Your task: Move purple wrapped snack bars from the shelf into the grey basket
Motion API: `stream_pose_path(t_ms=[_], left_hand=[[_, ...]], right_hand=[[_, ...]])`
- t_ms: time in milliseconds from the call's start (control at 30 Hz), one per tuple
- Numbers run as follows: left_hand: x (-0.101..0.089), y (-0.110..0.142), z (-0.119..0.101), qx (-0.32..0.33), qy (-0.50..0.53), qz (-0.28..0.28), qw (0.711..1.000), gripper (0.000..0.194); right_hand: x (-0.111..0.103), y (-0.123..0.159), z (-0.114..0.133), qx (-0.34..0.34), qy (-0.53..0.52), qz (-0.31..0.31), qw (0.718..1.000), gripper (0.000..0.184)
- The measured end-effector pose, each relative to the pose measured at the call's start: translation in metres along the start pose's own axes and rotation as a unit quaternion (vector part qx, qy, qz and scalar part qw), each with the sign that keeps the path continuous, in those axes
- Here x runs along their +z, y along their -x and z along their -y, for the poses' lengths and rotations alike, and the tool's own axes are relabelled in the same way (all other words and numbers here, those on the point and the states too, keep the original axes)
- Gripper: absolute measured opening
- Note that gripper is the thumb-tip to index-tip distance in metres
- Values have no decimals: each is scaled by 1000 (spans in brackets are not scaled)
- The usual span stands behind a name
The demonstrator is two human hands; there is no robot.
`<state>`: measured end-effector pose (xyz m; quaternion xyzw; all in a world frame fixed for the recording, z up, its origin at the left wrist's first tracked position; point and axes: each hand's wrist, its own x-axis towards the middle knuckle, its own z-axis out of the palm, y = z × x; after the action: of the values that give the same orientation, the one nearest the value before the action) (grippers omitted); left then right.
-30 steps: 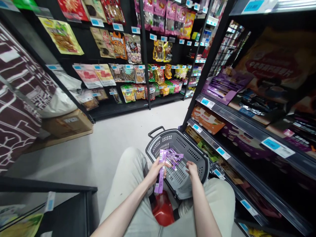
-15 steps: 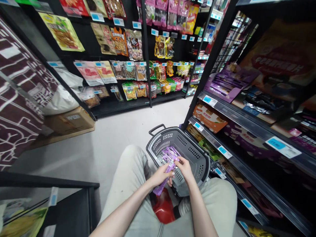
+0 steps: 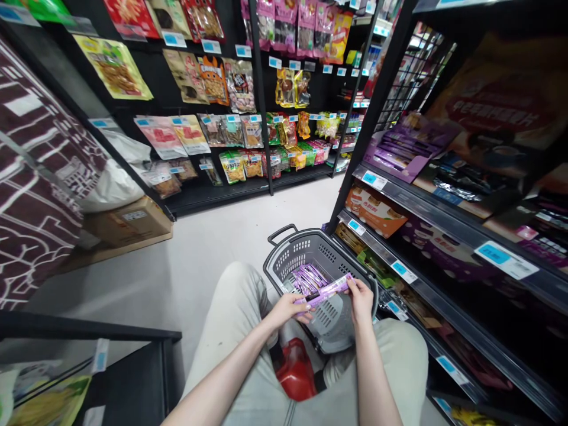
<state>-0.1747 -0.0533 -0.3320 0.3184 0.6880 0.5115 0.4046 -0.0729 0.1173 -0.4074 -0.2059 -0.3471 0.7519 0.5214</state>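
Between my two hands a slim purple sachet [image 3: 327,290] is stretched out above the basket, sloping up to the right. My left hand [image 3: 290,310] pinches its lower left end. The upper right end is gripped by the fingers of my right hand [image 3: 361,296]. Below them stands a grey shopping basket [image 3: 326,251] with slotted walls and a dark rim. Several similar purple sachets [image 3: 308,277] lie in a loose pile on its floor, toward the left.
To my right, a dark shelf rack [image 3: 417,201] carries an opened purple box of sachets [image 3: 394,151] and an orange carton [image 3: 375,210]. Bagged snacks [image 3: 242,86] hang on the wall rack ahead. A cardboard box [image 3: 128,222] sits on the floor at left. A red object [image 3: 296,370] is between my legs.
The purple sachet has turned from steeply upright to a flatter slant across the basket. My right hand has moved right, away from my left, and holds its far end.
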Motion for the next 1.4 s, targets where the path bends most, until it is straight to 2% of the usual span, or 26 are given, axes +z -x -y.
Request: stream_pose_path(t_ms=[100,200,300,633,867,1167,1333,1400], left_hand=[[-2,-4,0,31,32,-56,997,45],[-6,-7,0,69,60,-109,990,46],[-10,-9,0,93,76,-134,984,47],[-9,-6,-6,100,111,-106,983,67],[-9,-8,-4,104,114,-97,983,59],[-11,-8,-3,109,109,-94,984,62],[-10,-6,-6,136,87,-105,981,74],[-10,-6,-7,144,84,-109,980,73]], right_hand=[[-7,-2,4,42,-25,22,999,30],[-13,-2,5,95,-30,80,992,33],[-16,-3,2,122,-26,117,985,36],[-18,-4,1,130,-61,108,984,49],[-20,-5,0,141,-84,101,981,45],[-21,-8,-4,133,-77,106,982,44],[-23,-6,-2,110,-67,152,980,48],[-25,-5,-1,98,-61,175,978,49]])
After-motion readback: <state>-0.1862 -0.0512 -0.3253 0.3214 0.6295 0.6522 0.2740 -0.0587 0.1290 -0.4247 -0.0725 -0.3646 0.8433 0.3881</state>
